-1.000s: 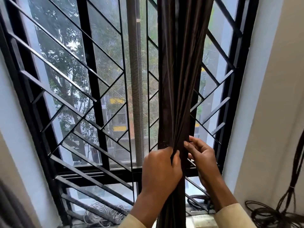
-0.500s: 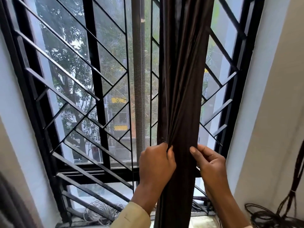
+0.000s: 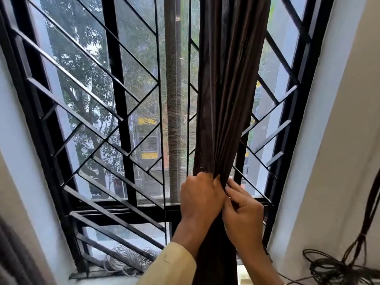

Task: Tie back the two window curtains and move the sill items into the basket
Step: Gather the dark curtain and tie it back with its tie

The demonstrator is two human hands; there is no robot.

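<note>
A: Head view, then. Which step?

B: Looks like the first one, the tying back. Dark brown curtain [image 3: 226, 99], bunched into one thick rope in front of the window bars [image 3: 115, 99], right of the middle.

A: And the hands?

B: Left hand [image 3: 200, 197] wrapped right round the bunch low down, fingers curled tight, thumb up against the folds. Right hand [image 3: 243, 214] pressed against it from the right, fingers curled too, tips pinching the edge of the cloth. Touching each other, side by side.

A: Any band or cord for tying?

B: None to be seen. Could be hidden inside the grip; cannot tell.

A: Sill items?

B: Only a tangle of grey cord [image 3: 127, 258] on the sill [image 3: 98, 282], behind the lowest bars, left of the curtain and well apart from both hands. Untouched. No basket in view. Dark cables [image 3: 337, 270] heaped by the right wall [image 3: 339, 140], off the sill as far as can be told.

A: Second curtain?

B: Maybe that dark strip [image 3: 10, 254] at the far lower left. Too little showing to say.

A: So how far along?

B: Early, by the look of it. Nothing tied, nothing moved to a basket.

A: Next move?

B: Probably calls for one hand to keep the bunch squeezed while the other fetches a tie or draws the cloth toward the right wall. Needs a firm hold: smooth, slippery-looking cloth, likely to fan out again if let go.
</note>
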